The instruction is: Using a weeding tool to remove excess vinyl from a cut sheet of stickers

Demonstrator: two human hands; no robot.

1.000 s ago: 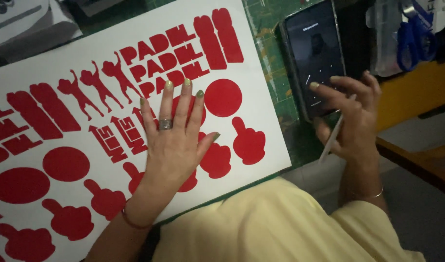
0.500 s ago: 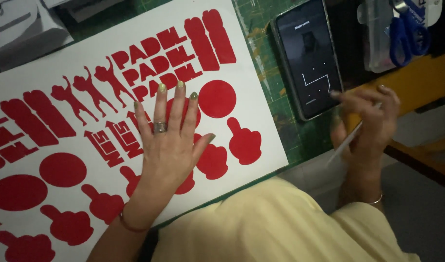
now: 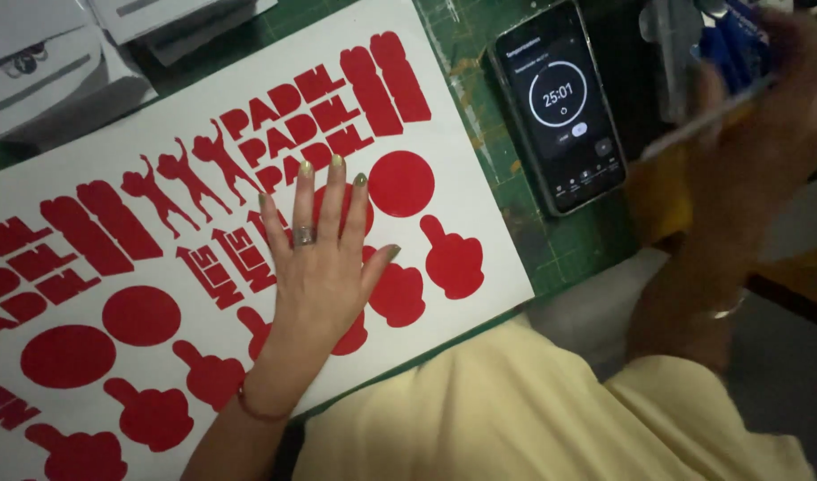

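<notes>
My left hand (image 3: 324,254) lies flat, fingers spread, on a white sheet (image 3: 479,205) covered with red cut-out shapes: circles, hand shapes, figures and letters. A ring sits on one finger and a red band on the wrist. My right hand (image 3: 764,134) is raised at the right, blurred, holding a thin pale stick-like tool (image 3: 707,120). A black phone (image 3: 560,107) with a round timer on its screen lies on the green cutting mat (image 3: 564,249), just right of the sheet.
White boxes (image 3: 61,71) stand at the far left behind the sheet. Blue-handled scissors (image 3: 738,44) hang in a clear holder at the top right. The table's front edge runs along my pale yellow shirt (image 3: 533,419).
My right hand lifted off the phone and swung up to the right with the thin tool. The phone's screen now shows a timer dial. My left hand stayed flat on the sheet.
</notes>
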